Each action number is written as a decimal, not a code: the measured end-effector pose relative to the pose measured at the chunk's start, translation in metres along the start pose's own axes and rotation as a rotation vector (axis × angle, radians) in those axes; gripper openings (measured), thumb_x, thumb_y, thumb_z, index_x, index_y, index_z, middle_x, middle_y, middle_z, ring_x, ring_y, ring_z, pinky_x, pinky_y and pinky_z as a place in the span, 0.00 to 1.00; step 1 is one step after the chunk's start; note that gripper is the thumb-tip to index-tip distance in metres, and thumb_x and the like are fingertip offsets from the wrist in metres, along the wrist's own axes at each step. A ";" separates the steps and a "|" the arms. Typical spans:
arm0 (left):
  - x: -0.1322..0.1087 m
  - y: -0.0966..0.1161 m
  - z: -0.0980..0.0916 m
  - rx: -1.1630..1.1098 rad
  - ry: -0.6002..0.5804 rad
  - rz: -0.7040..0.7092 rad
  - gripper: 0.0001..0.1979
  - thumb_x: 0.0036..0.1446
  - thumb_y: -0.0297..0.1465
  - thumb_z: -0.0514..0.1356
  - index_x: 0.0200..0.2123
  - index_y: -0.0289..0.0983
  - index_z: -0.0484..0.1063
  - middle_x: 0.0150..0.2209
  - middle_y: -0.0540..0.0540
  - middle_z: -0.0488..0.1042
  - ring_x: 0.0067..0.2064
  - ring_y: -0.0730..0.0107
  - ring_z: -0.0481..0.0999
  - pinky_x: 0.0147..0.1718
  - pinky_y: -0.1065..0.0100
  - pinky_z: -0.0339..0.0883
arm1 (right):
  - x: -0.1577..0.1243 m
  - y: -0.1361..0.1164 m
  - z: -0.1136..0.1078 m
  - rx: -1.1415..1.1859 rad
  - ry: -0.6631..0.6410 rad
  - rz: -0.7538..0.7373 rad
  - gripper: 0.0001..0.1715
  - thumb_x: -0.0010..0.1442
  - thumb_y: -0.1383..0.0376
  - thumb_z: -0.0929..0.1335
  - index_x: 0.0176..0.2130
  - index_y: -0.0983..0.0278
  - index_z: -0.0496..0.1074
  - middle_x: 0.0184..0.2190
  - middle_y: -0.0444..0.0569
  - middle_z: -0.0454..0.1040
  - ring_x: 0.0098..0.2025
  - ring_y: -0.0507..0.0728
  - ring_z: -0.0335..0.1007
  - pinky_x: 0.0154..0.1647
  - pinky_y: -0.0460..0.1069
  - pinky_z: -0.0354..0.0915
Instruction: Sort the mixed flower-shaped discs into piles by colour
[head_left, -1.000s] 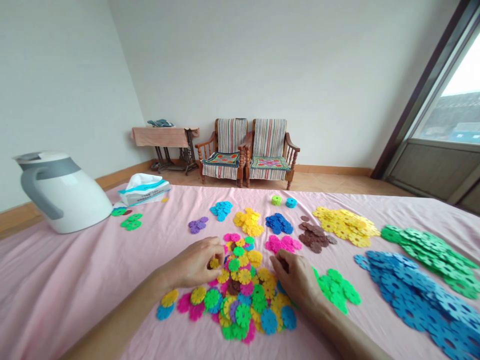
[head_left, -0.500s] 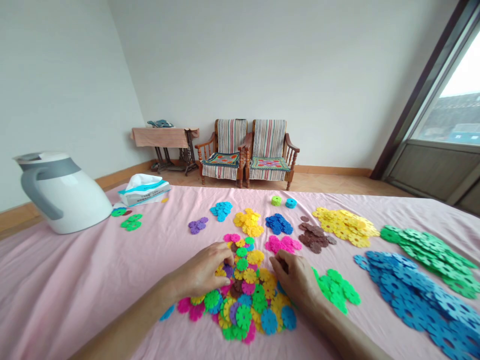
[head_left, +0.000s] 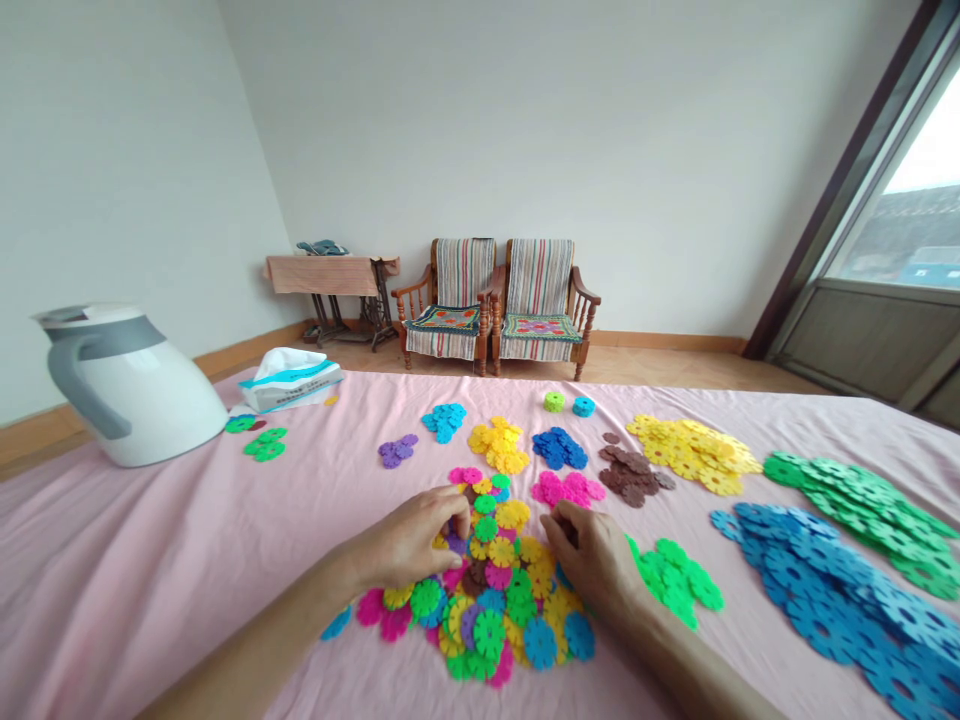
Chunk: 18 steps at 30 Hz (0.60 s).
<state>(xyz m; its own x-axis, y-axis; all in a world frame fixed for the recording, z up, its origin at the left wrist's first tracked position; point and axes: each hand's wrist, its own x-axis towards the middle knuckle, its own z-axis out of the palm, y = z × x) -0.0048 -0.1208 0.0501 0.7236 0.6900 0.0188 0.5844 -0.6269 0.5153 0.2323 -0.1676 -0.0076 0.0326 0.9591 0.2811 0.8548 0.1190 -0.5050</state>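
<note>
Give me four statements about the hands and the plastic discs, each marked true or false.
1. The left hand and right hand both rest on the mixed-colour pile of snowflake discs. True.
2. The kettle stands on the right side. False: it stands at the far left.
3. A large blue pile lies to the right of the right hand. True.
4. The cloth under the discs is green. False: it is pink.
</note>
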 end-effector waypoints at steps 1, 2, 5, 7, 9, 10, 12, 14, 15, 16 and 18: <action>0.000 0.000 0.000 -0.002 0.005 0.005 0.08 0.42 0.24 0.58 0.30 0.38 0.63 0.32 0.51 0.66 0.35 0.69 0.66 0.32 0.72 0.59 | 0.000 0.001 0.000 -0.002 0.002 -0.004 0.17 0.59 0.60 0.60 0.21 0.63 0.62 0.16 0.41 0.62 0.19 0.49 0.53 0.21 0.45 0.43; 0.000 0.001 0.000 -0.010 0.013 0.010 0.09 0.42 0.23 0.57 0.30 0.37 0.64 0.32 0.51 0.66 0.34 0.70 0.66 0.31 0.72 0.59 | 0.000 0.001 0.001 -0.002 0.000 -0.008 0.17 0.59 0.60 0.60 0.21 0.63 0.62 0.16 0.41 0.63 0.20 0.49 0.53 0.22 0.45 0.43; 0.000 0.002 -0.002 -0.078 0.011 0.012 0.08 0.41 0.21 0.56 0.28 0.37 0.65 0.30 0.51 0.66 0.32 0.72 0.66 0.30 0.73 0.59 | 0.000 0.001 0.000 0.001 -0.003 -0.012 0.17 0.59 0.60 0.60 0.21 0.63 0.61 0.16 0.41 0.63 0.20 0.49 0.54 0.22 0.45 0.44; 0.001 0.001 -0.004 -0.159 -0.007 -0.003 0.06 0.43 0.22 0.55 0.27 0.36 0.66 0.29 0.51 0.67 0.30 0.74 0.66 0.29 0.74 0.60 | 0.000 0.001 -0.001 0.003 -0.008 -0.014 0.17 0.59 0.60 0.60 0.21 0.63 0.61 0.17 0.41 0.63 0.20 0.49 0.53 0.22 0.45 0.44; 0.002 -0.004 -0.009 -0.257 -0.008 -0.032 0.03 0.45 0.24 0.55 0.27 0.35 0.67 0.28 0.51 0.68 0.29 0.74 0.67 0.29 0.74 0.61 | 0.000 0.000 -0.002 0.001 -0.015 -0.011 0.17 0.59 0.60 0.59 0.21 0.63 0.60 0.17 0.41 0.62 0.20 0.49 0.53 0.22 0.45 0.44; 0.003 -0.008 -0.011 -0.305 0.018 -0.052 0.02 0.46 0.25 0.56 0.27 0.35 0.67 0.28 0.51 0.68 0.29 0.74 0.67 0.29 0.73 0.62 | 0.000 -0.001 -0.002 0.000 -0.020 -0.007 0.17 0.59 0.60 0.59 0.21 0.63 0.59 0.17 0.41 0.62 0.20 0.49 0.53 0.23 0.45 0.44; 0.006 -0.022 -0.018 -0.374 0.139 -0.108 0.03 0.46 0.28 0.57 0.27 0.35 0.67 0.26 0.51 0.69 0.29 0.73 0.68 0.30 0.72 0.63 | 0.000 -0.001 -0.003 -0.002 -0.024 0.003 0.17 0.59 0.60 0.59 0.21 0.63 0.58 0.17 0.41 0.62 0.20 0.49 0.53 0.23 0.45 0.44; 0.008 -0.041 -0.024 -0.393 0.344 -0.191 0.05 0.44 0.31 0.58 0.26 0.35 0.66 0.25 0.51 0.69 0.28 0.72 0.69 0.28 0.72 0.63 | -0.001 -0.001 -0.003 -0.003 -0.026 0.004 0.17 0.59 0.60 0.60 0.21 0.63 0.58 0.17 0.41 0.62 0.20 0.49 0.53 0.23 0.45 0.44; 0.009 -0.052 -0.026 -0.380 0.450 -0.235 0.06 0.43 0.31 0.58 0.26 0.35 0.66 0.24 0.51 0.69 0.27 0.72 0.69 0.28 0.71 0.63 | -0.001 -0.001 -0.003 -0.003 -0.027 0.002 0.17 0.59 0.60 0.60 0.21 0.63 0.58 0.17 0.41 0.62 0.21 0.49 0.54 0.23 0.45 0.44; 0.009 -0.063 -0.028 -0.361 0.551 -0.276 0.06 0.42 0.31 0.58 0.25 0.35 0.67 0.24 0.51 0.69 0.27 0.72 0.69 0.28 0.71 0.63 | -0.001 -0.001 -0.003 -0.004 -0.027 0.000 0.17 0.59 0.60 0.60 0.21 0.63 0.57 0.17 0.41 0.62 0.21 0.49 0.54 0.23 0.45 0.44; 0.008 -0.086 -0.031 -0.282 0.698 -0.364 0.06 0.41 0.32 0.58 0.24 0.35 0.67 0.24 0.51 0.70 0.27 0.71 0.70 0.29 0.71 0.64 | -0.001 -0.001 -0.003 -0.013 -0.026 -0.004 0.17 0.59 0.60 0.60 0.21 0.63 0.57 0.17 0.41 0.62 0.21 0.49 0.54 0.23 0.45 0.44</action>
<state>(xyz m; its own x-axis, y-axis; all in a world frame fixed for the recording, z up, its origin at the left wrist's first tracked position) -0.0600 -0.0501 0.0326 0.0592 0.9559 0.2877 0.5564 -0.2709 0.7855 0.2330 -0.1691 -0.0045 0.0157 0.9651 0.2613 0.8615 0.1196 -0.4935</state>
